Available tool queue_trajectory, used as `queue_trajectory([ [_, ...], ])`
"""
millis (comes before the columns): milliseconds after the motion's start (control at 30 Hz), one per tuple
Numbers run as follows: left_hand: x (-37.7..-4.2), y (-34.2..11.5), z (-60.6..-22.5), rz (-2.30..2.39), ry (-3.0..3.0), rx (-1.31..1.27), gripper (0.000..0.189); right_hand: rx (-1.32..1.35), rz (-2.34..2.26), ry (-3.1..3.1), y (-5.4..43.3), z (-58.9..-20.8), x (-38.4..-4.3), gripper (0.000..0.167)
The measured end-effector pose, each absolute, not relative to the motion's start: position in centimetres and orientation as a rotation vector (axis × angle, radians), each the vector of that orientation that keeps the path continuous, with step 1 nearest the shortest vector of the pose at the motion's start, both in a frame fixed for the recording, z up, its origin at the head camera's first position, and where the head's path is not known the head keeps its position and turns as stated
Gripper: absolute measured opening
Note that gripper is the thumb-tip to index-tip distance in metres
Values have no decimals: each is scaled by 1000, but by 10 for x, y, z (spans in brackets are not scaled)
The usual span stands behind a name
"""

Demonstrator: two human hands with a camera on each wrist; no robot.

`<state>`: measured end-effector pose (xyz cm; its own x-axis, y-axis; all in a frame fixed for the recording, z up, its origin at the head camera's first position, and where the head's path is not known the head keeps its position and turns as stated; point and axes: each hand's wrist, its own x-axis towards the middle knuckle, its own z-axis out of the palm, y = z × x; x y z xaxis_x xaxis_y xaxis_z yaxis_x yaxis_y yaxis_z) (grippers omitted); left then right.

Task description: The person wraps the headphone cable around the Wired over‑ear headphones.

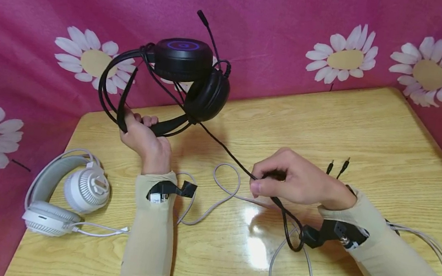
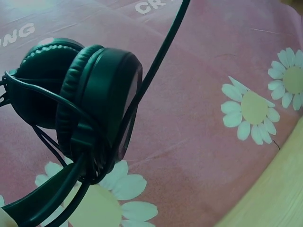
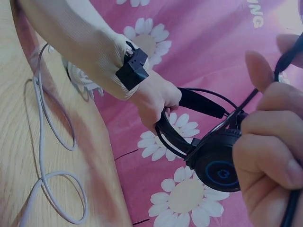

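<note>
A black headset [image 1: 182, 59] with a raised microphone boom [image 1: 211, 36] is held up above the far left of the table. My left hand [image 1: 144, 136] grips its headband, and the ear cups hang out to the right. In the left wrist view the padded ear cups [image 2: 102, 94] show close up. My right hand [image 1: 295, 177] pinches the headset's black cable [image 1: 228, 150], which runs slanting from the ear cup to the fingers. Below that hand the cable drops in a loop [image 1: 293, 235]. Two black plugs [image 1: 337, 167] stick out behind the right wrist.
White headphones [image 1: 65, 193] lie on the left of the wooden table [image 1: 366, 140]. Their grey-white cable [image 1: 213, 207] winds across the middle, under and between the arms. A pink cloth with daisies [image 1: 268, 35] hangs behind the table.
</note>
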<state>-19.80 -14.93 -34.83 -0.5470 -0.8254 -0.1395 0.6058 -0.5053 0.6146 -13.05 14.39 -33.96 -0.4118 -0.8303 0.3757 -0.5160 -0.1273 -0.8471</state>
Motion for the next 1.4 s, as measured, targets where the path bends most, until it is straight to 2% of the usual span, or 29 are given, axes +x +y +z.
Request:
queue_trajectory([
  [233,-199,-150,-351,-2067,-739,572,21,-1444,-1671,1734,147,-339,-131,38],
  [467,-199,-151,-351,-2029,-790,595,18,-1478,-1635,1845,147,-332,-124,28],
  [1033,-197,-148,-350,-1929,-903,572,14,-1796,-1618,1950,156,-310,-105,30],
  [1400,-194,-149,-351,-1905,-972,587,17,-1867,-1735,1966,163,-302,-99,22],
])
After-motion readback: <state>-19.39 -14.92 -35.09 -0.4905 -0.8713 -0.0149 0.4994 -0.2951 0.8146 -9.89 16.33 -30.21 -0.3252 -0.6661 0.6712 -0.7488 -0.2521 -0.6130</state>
